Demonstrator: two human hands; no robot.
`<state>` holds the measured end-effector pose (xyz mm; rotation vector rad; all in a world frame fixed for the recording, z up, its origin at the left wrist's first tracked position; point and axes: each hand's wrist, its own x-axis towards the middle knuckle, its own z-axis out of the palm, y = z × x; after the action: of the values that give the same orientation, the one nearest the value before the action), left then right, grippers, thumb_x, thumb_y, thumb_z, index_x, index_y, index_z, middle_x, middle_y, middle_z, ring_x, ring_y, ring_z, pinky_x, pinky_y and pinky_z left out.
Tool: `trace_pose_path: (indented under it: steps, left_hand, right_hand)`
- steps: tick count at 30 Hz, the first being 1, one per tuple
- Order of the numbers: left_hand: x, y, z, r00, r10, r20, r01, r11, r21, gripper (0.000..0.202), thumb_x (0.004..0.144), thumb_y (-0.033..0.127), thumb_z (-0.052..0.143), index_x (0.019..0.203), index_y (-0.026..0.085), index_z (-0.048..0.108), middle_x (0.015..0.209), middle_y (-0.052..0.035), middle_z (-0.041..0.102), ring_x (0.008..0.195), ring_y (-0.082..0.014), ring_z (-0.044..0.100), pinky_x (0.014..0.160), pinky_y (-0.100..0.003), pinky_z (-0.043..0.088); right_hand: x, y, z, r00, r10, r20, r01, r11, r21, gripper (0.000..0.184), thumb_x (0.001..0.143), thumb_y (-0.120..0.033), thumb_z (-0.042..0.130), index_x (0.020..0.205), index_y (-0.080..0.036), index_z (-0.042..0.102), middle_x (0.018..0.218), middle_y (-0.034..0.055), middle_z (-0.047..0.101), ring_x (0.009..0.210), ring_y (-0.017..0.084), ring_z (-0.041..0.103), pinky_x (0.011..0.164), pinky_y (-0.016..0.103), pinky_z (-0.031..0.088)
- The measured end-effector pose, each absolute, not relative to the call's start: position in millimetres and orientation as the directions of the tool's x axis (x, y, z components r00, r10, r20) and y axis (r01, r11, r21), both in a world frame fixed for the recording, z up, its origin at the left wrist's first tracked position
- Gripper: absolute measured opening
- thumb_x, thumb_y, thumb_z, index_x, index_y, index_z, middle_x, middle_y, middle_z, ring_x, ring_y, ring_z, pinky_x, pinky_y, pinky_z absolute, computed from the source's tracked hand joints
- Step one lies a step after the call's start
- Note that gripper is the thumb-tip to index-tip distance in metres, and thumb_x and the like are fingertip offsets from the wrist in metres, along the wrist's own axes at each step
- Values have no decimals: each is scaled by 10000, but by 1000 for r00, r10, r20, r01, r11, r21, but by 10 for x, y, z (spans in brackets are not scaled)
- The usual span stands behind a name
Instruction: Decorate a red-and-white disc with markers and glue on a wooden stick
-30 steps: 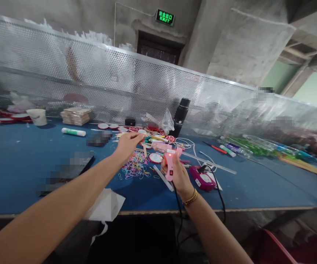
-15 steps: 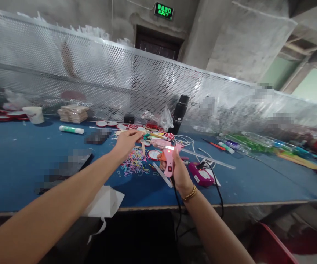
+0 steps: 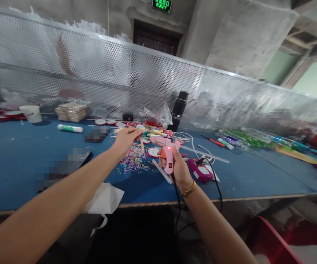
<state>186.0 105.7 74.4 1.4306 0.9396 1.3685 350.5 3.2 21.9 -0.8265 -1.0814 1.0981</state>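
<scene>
My right hand (image 3: 178,169) grips a pink hot glue gun (image 3: 168,157) with its red light on; a black cord (image 3: 177,198) runs down from the gun over the table edge. My left hand (image 3: 125,140) is stretched forward, its fingers pinched on a thin wooden stick (image 3: 142,144) that hangs down above the blue table (image 3: 18,154). A pile of small colourful rubber bands (image 3: 133,163) lies just below my left hand. A round red-rimmed badge (image 3: 154,151) lies beside the gun's nozzle.
Round badges (image 3: 102,122), pens and a clear glue stick (image 3: 161,171) lie around. A black bottle (image 3: 179,109), a plastic bag (image 3: 165,118), a stack of wooden pieces (image 3: 70,112), a white cup (image 3: 32,113) and a green-white tube (image 3: 69,128) stand before the perforated metal screen (image 3: 98,73). A white paper (image 3: 105,200) overhangs the near edge.
Both hands keep their grips. The view has tilted slightly, so the hands and table sit a little higher in the picture.
</scene>
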Motion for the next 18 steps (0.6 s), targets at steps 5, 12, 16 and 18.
trace_pose_path:
  steps: [5, 12, 16, 18]
  left_hand:
    - [1853, 1073, 755, 112, 951, 287, -80, -279, 957, 110, 720, 280, 713, 697, 174, 734, 640, -29, 624, 582, -111, 468, 545, -247, 355]
    - [1845, 1077, 741, 121, 947, 299, -47, -295, 954, 138, 731, 305, 700, 716, 176, 746, 635, -32, 622, 564, -107, 453, 492, -242, 302]
    - [1838, 1082, 728, 128, 945, 301, -50, -297, 954, 163, 712, 337, 722, 740, 179, 747, 687, -37, 657, 580, -107, 486, 475, -229, 292]
    - [1835, 1081, 729, 136, 951, 279, -57, -273, 960, 166, 701, 343, 742, 738, 182, 747, 718, -48, 677, 587, -108, 506, 473, -228, 300]
  right_hand:
    - [3459, -6, 276, 91, 955, 281, -265, 295, -918, 586, 811, -770, 432, 712, -205, 552, 529, -11, 445, 474, 123, 393, 455, 268, 341]
    - [3472, 7, 233, 91, 932, 351, -246, 363, -899, 576, 855, -724, 441, 818, -176, 614, 545, -20, 497, 454, 102, 400, 442, 247, 312]
    - [3498, 35, 198, 159, 911, 380, -238, 409, -881, 555, 876, -698, 442, 876, -172, 618, 543, -26, 523, 443, 98, 412, 447, 241, 325]
    - [3507, 50, 186, 220, 890, 399, -208, 443, -872, 518, 876, -678, 473, 872, -178, 610, 552, -21, 552, 459, 103, 451, 470, 242, 369]
